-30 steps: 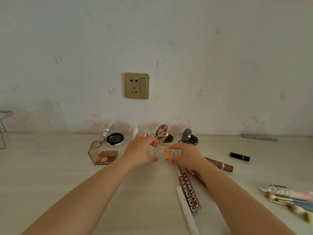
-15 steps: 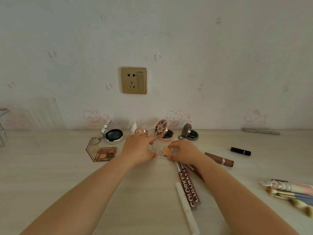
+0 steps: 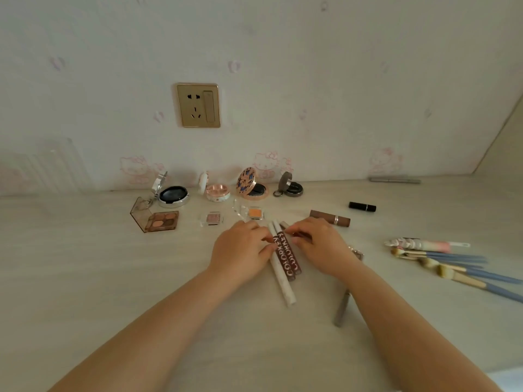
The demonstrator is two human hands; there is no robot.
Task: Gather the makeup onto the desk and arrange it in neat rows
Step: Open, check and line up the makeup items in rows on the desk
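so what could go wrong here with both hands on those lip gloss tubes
The round COLORKEY tubes between the left hand and right hand could roll out of line when released. Pushing them forward might bump the open orange eyeshadow pan just beyond their tips.

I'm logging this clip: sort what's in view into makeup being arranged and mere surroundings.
Job: left hand and right hand on the COLORKEY tubes; orange eyeshadow pan; brown palette; black lipstick; brushes.
Surroundings: wall socket; desk.
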